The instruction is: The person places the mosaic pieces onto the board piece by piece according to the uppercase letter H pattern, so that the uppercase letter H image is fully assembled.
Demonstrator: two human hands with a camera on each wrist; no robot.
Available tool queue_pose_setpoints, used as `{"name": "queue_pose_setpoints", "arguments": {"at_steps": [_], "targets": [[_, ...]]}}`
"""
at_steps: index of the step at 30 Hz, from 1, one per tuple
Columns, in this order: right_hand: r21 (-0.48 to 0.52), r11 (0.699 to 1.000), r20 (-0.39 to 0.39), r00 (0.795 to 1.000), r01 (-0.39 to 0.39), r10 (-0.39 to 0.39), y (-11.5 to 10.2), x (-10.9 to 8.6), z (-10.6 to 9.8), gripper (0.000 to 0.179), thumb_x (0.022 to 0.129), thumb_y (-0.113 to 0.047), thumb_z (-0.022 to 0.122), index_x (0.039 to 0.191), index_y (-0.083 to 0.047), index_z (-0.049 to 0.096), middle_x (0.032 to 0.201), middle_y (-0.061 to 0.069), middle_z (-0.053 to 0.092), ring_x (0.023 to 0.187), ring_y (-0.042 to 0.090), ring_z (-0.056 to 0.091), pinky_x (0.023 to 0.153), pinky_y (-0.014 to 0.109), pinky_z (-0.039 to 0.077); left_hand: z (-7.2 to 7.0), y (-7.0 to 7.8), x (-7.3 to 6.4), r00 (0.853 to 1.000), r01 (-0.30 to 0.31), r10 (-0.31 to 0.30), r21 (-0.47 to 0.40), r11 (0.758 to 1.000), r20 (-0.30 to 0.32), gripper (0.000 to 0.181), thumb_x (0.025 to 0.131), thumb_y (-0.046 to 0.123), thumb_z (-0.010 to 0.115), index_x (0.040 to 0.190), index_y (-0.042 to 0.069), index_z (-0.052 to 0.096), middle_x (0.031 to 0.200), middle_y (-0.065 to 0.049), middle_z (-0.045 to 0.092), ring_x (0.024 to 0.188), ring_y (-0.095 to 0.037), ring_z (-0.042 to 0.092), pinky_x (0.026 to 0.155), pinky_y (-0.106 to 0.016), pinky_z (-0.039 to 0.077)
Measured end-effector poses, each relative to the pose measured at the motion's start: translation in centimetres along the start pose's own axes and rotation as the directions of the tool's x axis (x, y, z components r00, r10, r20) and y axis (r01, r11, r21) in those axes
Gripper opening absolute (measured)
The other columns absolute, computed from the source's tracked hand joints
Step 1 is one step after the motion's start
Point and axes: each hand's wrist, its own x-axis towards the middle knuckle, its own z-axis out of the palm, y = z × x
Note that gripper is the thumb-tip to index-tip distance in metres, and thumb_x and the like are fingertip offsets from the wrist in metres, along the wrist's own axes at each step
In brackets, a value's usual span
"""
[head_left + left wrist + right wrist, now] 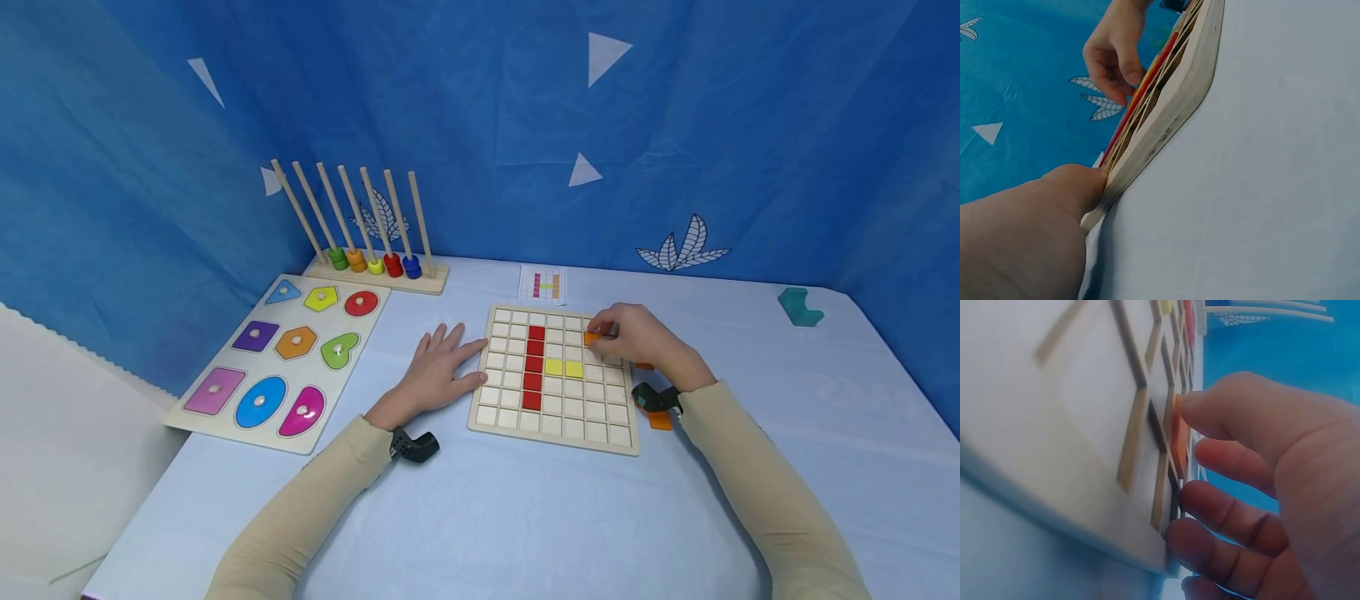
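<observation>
A wooden grid board (555, 423) lies on the table, with a column of several red tiles (533, 364) and two yellow tiles (564, 367) in its cells. At the board's upper right, my right hand (637, 337) pinches an orange tile (592, 338) over a cell. The right wrist view has the thumb at one edge of that orange tile (1180, 440), low at the grid. My left hand (438, 371) rests with fingers spread at the board's left edge, its thumb touching the side. More orange tiles (660, 421) lie beside the board, partly hidden by the right wrist.
Behind the board lies a small pattern card (542, 285). To the left are a shape puzzle board (258, 357) with knobbed pieces and a wooden peg stand (420, 282) with coloured rings. A teal block (799, 307) sits at the far right, near the blue curtain (480, 125).
</observation>
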Motion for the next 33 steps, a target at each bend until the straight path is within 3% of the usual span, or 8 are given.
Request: {"name": "queue_pose_setpoints", "arguments": {"at_steps": [13,24,33], "targets": [[0.004,0.997,0.016,0.997,-0.075,0.075,0.6,-2.1,-1.1,0.038,0.087,-0.021,0.077,0.119,-0.001,0.073,0.099,0.014,0.068,0.071,0.019,0.053,0.056,0.029,0.047,0.0,0.1,-0.1,1.000,0.004,-0.004,-0.004,1.000,0.005,0.064,0.099,0.049,0.057,0.157,0.024,0.043,0.169,-0.021,0.022,0.158,-0.048,0.008,0.125,-0.068,0.008],[-0.056,0.994,-0.015,0.995,-0.095,0.094,2.2,-4.8,-1.6,0.041,0.084,-0.021,0.081,0.118,0.000,0.073,0.096,0.012,0.070,0.081,0.020,0.056,0.069,0.027,0.052,-0.2,0.1,-0.1,1.000,0.007,-0.007,0.007,1.000,0.001,0.064,0.099,0.048,0.057,0.157,0.023,0.043,0.169,-0.022,0.022,0.157,-0.049,0.009,0.124,-0.068,0.008],[-0.054,0.994,-0.023,0.995,-0.099,0.097,3.0,-5.7,-1.6,0.041,0.083,-0.019,0.081,0.118,0.001,0.073,0.097,0.013,0.071,0.078,0.020,0.057,0.068,0.027,0.052,-0.2,0.3,-0.2,1.000,0.009,-0.009,-0.004,1.000,0.000,0.064,0.099,0.048,0.058,0.156,0.024,0.044,0.169,-0.021,0.023,0.158,-0.048,0.009,0.125,-0.068,0.008]]}}
